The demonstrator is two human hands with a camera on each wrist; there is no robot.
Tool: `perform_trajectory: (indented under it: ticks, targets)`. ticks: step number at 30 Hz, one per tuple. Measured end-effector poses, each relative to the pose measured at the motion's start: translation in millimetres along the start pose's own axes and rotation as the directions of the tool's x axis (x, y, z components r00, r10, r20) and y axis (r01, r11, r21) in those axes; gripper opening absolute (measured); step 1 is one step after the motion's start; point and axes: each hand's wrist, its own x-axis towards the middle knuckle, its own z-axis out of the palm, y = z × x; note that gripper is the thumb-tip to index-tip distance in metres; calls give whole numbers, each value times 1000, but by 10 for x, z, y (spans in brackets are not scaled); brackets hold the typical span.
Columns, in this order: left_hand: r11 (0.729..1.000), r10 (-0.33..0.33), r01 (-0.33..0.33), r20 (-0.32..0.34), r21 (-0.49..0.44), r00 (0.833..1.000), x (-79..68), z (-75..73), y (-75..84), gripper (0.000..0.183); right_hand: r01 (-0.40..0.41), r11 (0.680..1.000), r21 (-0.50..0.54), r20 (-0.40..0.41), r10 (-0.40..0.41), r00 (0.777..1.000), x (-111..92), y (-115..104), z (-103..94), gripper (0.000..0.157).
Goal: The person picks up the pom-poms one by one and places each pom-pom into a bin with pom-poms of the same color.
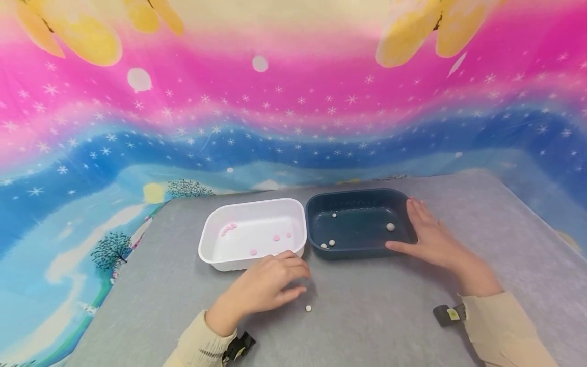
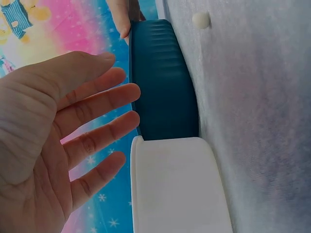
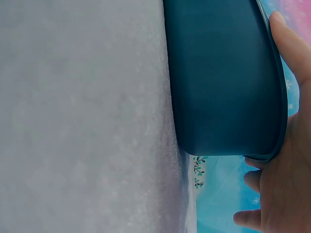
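Note:
My left hand (image 1: 270, 280) hovers at the near right corner of a white tray (image 1: 254, 205), over the table and holding nothing. In the left wrist view its fingers (image 2: 104, 104) are spread and slightly bent. A small white ball (image 1: 308, 308) lies on the table just beyond the thumb. My right hand (image 1: 433, 237) rests against the right end of a dark teal tray (image 1: 357, 253), thumb on the near rim and extended fingers along the right rim. Several white balls of differing sizes, one larger ball (image 1: 390, 227) among them, lie in the teal tray.
Several small pink pieces (image 1: 276, 238) lie scattered in the white tray, some bunched at its left. Both trays stand side by side on a grey-covered table (image 1: 367, 316). A colourful printed cloth (image 1: 298, 112) hangs behind and to the left. Straps with black devices are on both wrists.

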Motion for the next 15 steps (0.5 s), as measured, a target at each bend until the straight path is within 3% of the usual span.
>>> perform_trajectory:
  ticks: [15]
  targets:
    - [1000,16,-16,32,-10,999,-6,94,-17,15,4,1000,-3,0,-4,1000,6,6,0,123]
